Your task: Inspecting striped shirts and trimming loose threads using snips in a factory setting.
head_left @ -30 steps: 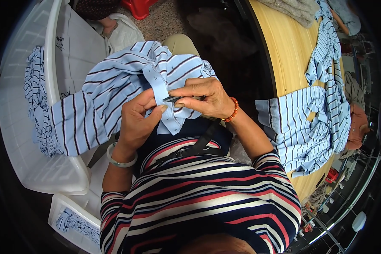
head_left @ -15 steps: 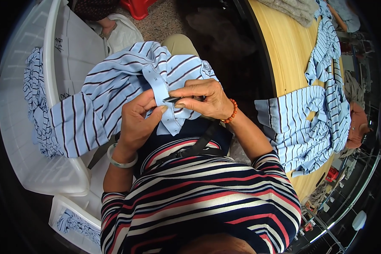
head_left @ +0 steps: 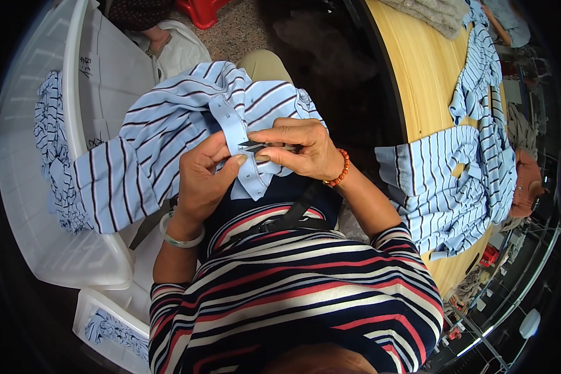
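A light blue knit garment with dark stripes (head_left: 168,118) lies bunched over my lap, its left part hanging on the rim of a white bin. My left hand (head_left: 207,171) pinches the edge of the garment's plain pale blue band (head_left: 234,128) between thumb and fingers. Small dark marks dot this band. In my right hand (head_left: 299,146) is a small pair of dark thread snips (head_left: 250,146), held between thumb and fingers. Their blades stand apart, with the tips at the band beside my left thumb. The rest of the snips is mostly hidden by my fingers.
The large white plastic bin (head_left: 75,81) at my left holds more striped fabric (head_left: 50,149). Below it stands a smaller white bin (head_left: 84,308). To my right, striped garments (head_left: 449,187) lie on a wooden table (head_left: 417,75). A red stool (head_left: 202,12) stands beyond.
The blades of the snips have parted a little more at the band. Both hands and the garment stay almost where they were.
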A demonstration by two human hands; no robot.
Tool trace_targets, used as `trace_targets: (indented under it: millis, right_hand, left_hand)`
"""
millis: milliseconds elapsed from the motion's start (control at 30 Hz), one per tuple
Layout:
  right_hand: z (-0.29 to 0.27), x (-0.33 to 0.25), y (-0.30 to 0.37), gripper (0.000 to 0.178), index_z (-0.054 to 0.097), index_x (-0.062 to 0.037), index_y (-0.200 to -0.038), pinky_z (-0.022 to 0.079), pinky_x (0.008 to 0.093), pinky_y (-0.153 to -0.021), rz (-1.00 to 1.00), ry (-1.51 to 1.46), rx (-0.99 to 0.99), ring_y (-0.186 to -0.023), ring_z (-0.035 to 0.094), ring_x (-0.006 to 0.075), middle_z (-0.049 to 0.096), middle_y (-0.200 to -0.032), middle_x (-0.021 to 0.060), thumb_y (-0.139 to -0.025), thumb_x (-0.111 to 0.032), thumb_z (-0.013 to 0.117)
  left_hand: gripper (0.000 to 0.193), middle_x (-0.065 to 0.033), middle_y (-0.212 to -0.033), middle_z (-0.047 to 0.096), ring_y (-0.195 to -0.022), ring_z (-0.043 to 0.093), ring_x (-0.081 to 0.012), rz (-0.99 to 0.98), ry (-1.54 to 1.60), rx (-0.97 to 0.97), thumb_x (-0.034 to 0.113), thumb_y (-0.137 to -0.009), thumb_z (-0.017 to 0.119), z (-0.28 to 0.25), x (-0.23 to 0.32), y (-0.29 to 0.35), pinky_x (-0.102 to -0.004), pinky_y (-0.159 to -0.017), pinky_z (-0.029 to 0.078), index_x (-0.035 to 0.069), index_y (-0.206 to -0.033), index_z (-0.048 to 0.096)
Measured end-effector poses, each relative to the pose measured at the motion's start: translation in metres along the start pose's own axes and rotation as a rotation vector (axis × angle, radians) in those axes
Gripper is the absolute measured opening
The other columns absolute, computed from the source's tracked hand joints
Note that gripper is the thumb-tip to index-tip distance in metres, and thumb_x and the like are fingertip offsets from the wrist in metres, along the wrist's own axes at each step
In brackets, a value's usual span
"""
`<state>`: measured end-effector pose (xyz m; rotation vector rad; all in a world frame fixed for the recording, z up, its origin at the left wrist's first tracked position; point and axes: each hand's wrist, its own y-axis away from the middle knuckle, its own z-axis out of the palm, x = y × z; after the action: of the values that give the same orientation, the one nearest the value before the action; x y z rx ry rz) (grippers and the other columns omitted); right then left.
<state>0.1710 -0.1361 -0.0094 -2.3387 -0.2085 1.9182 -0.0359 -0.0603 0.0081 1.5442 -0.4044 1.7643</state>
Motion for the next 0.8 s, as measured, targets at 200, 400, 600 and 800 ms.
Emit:
trace_targets:
  millis: [200, 400, 600, 800]
  right_hand:
    - [0.003, -0.005, -0.001, 0.025, 0.073, -0.005, -0.107, 0.042, 0.0279, -0.051, -0.103, 0.204, 0.02, -0.059, 0.059, 0.0108, 0.064, -0.069, 0.0051, -0.083, -0.013, 0.075]
    - [0.011, 0.001, 0.005, 0.049, 0.058, -0.0001, -0.129, 0.035, 0.0171, -0.059, 0.287, -0.106, 0.098, -0.066, 0.043, 0.0004, 0.049, -0.073, -0.0074, -0.084, -0.008, 0.076]
    - [0.043, 0.024, 0.013, 0.025, 0.065, 0.0006, -0.11, 0.037, 0.018, -0.058, 0.388, -0.271, 0.216, -0.066, 0.044, -0.0002, 0.055, -0.074, -0.0068, -0.088, -0.01, 0.072]
    - [0.053, 0.024, 0.022, 0.012, 0.066, 0.0007, -0.097, 0.038, 0.0196, -0.055, 0.446, -0.247, 0.156, -0.064, 0.046, 0.0006, 0.055, -0.069, -0.0058, -0.09, -0.009, 0.069]
  left_hand:
    - [0.037, -0.0115, -0.108, 0.07, -0.097, 0.062, -0.0087, 0.011, -0.053, 0.003, -0.007, -0.088, 0.058, 0.003, 0.003, 0.0, -0.0221, -0.085, 0.048, -0.009, -0.126, 0.056]
    - [0.037, -0.012, -0.107, 0.07, -0.097, 0.061, -0.0083, -0.059, 0.036, -0.049, -0.005, -0.089, 0.058, 0.001, -0.009, 0.0, -0.0221, -0.086, 0.048, -0.008, -0.126, 0.053]
    - [0.034, -0.0094, -0.107, 0.068, -0.095, 0.062, -0.0099, -0.219, 0.341, 0.002, 0.001, -0.092, 0.06, -0.008, -0.035, -0.005, -0.0248, -0.083, 0.05, -0.003, -0.125, 0.05]
    - [0.024, -0.0064, -0.102, 0.067, -0.09, 0.064, -0.0104, -0.207, 0.478, 0.121, 0.004, -0.094, 0.061, -0.013, -0.058, -0.019, -0.0252, -0.083, 0.051, -0.001, -0.117, 0.056]
